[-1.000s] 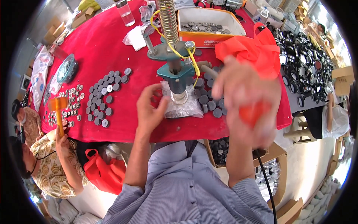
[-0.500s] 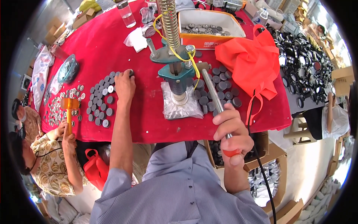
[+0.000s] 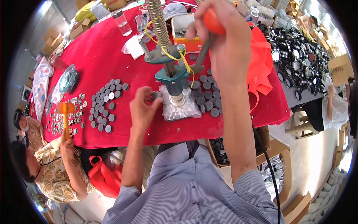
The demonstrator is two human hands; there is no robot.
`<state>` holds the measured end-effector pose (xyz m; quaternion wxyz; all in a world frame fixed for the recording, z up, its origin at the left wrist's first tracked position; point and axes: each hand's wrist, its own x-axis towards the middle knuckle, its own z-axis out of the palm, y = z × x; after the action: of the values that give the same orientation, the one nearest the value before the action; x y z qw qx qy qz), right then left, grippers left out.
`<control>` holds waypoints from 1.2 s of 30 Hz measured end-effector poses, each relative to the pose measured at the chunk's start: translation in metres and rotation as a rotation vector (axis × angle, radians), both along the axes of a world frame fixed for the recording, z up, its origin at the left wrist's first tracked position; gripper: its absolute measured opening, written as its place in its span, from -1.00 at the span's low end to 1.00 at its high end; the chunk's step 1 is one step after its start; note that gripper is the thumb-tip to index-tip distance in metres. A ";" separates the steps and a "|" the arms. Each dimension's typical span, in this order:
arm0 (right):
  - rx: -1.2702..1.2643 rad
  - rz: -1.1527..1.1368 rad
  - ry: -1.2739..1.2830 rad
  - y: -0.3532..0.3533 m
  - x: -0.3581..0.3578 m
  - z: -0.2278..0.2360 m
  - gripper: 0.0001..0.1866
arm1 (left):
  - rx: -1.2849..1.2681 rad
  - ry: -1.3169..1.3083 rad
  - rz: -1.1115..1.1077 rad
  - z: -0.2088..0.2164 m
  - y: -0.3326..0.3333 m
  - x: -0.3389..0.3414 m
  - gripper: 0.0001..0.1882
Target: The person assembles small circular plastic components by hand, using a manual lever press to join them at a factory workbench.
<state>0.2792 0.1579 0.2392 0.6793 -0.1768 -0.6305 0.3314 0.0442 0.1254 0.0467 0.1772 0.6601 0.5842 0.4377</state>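
A hand press (image 3: 173,76) with a tall spring and teal body stands on the red-covered table. My right hand (image 3: 229,48) is raised, its fingers round the red ball knob (image 3: 213,21) of the press lever (image 3: 203,52). Left of the press, my left hand (image 3: 143,108) pinches a round grey cap (image 3: 156,95) between thumb and fingers. Clear plastic (image 3: 179,108) lies under the press head, around its pale round base. More grey caps lie in a group (image 3: 100,106) at the left, and others (image 3: 207,97) sit right of the press.
An orange-and-white box (image 3: 186,44) stands behind the press, beside a red cloth bag (image 3: 261,67). Small metal rings (image 3: 76,112) lie at the left, where a co-worker holds a mallet (image 3: 65,112). A water bottle (image 3: 122,24) stands at the back. A black cable (image 3: 274,183) hangs at my right.
My right hand has swung the lever up and away from me. My left hand has come from the left group of caps toward the press, carrying a grey cap.
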 end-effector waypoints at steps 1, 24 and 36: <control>-0.107 0.036 0.129 0.004 -0.009 0.009 -0.55 | -0.025 -0.024 -0.033 0.004 -0.010 0.011 -0.40; 0.176 -0.127 0.074 -0.117 0.012 -0.134 -0.55 | 0.264 0.445 0.222 -0.031 0.036 -0.068 -0.66; 0.104 -0.053 -0.145 -0.109 0.031 -0.097 -0.51 | -0.067 0.327 0.184 -0.037 0.053 -0.089 -0.60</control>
<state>0.3106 0.0491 0.1422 0.6485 -0.1814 -0.6896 0.2663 -0.0451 0.1784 0.0099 0.0608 0.6601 0.6772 0.3193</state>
